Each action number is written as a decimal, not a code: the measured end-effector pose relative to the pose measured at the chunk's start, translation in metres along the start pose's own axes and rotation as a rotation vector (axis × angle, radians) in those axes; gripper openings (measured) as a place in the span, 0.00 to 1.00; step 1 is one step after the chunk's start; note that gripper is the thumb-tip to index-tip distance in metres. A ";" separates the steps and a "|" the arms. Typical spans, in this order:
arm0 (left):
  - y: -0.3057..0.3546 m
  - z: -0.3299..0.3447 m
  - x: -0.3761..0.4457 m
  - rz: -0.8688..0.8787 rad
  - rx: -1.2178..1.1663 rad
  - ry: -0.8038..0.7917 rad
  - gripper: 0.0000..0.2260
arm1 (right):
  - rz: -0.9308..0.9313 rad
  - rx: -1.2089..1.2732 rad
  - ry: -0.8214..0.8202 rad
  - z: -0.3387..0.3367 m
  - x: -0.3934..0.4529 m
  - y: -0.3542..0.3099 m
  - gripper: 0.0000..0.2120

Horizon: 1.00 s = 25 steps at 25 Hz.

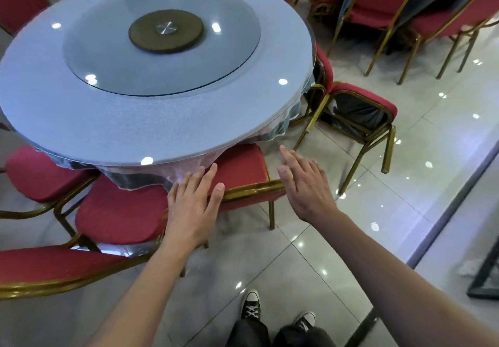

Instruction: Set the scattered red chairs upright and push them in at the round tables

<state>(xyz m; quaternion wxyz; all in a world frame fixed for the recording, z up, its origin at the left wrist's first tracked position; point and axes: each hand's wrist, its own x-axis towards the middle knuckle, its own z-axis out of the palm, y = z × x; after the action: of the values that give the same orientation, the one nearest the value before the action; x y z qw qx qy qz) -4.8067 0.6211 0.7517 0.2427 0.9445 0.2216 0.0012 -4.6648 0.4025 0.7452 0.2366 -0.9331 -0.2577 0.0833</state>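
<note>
A round table (pixel 81 119) with a pale cloth and a glass turntable fills the upper left. Straight in front of me a red chair (pixel 243 168) with a gold frame stands upright, its seat partly under the table edge. My left hand (pixel 191 206) is over its backrest with straight fingers, and my right hand (pixel 305 184) hovers by the backrest's right end, fingers spread. To the right a toppled red chair (pixel 359 111) lies on its side against the table, legs pointing outward.
More red chairs (pixel 118 211) stand upright at the table's near left. Further chairs (pixel 383 3) surround a second table at the top right. Glossy tiled floor (pixel 310 252) lies open in front of my shoes. A dark frame (pixel 486 279) sits at the right edge.
</note>
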 end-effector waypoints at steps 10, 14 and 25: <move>0.119 0.020 0.022 0.237 0.053 -0.115 0.32 | 0.168 -0.007 0.156 -0.070 -0.044 0.088 0.29; 0.188 0.042 0.045 0.329 0.052 -0.151 0.32 | 0.257 0.023 0.195 -0.106 -0.053 0.148 0.30; 0.380 0.136 0.107 0.526 0.080 -0.182 0.32 | 0.418 0.047 0.255 -0.201 -0.049 0.320 0.30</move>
<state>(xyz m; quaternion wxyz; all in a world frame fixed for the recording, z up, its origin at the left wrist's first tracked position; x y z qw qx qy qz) -4.5369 0.3060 0.7953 0.2157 0.9745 -0.0539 -0.0296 -4.5090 0.0553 0.7678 0.2663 -0.9634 -0.0252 0.0180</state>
